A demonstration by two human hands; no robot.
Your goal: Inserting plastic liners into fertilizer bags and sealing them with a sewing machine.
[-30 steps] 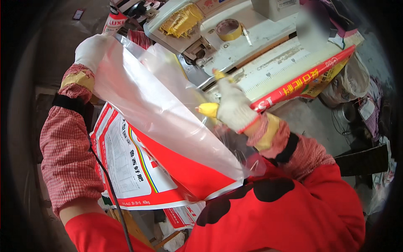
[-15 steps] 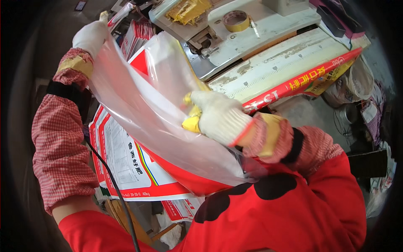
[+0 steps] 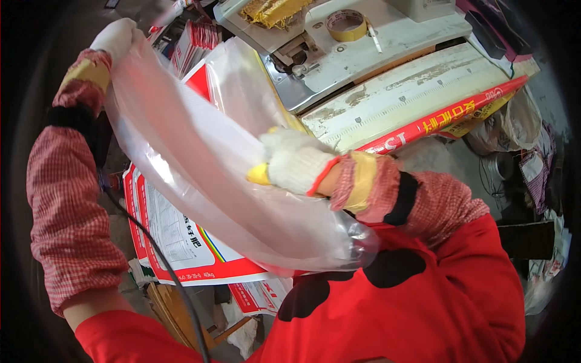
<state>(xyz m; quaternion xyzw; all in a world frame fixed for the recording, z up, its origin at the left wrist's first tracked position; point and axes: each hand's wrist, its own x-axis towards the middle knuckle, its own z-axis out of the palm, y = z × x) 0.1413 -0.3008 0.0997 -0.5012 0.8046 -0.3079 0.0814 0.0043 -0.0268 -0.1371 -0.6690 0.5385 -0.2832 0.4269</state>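
Note:
A clear plastic liner bag stretches in a long curved sheet from the upper left down to my front. At its upper end my left hand, in a white knit glove, is closed on the film. My right hand, gloved in white with yellow fingertips, has its fingers curled on the upper layer of film near the middle; motion blurs them a little. Beneath the liner lies a stack of red and white printed woven sacks, partly covered by it.
Behind my right hand stands a sewing machine on a pale worktop, with a tape roll and a cigarette. A red and yellow printed sack edges the worktop. A black cable runs at lower left. A bundle of folded sacks stands behind.
My left hand has moved further left and slightly up, drawing the liner with it. The film has spread wider over the sacks. My right hand has shifted a little left.

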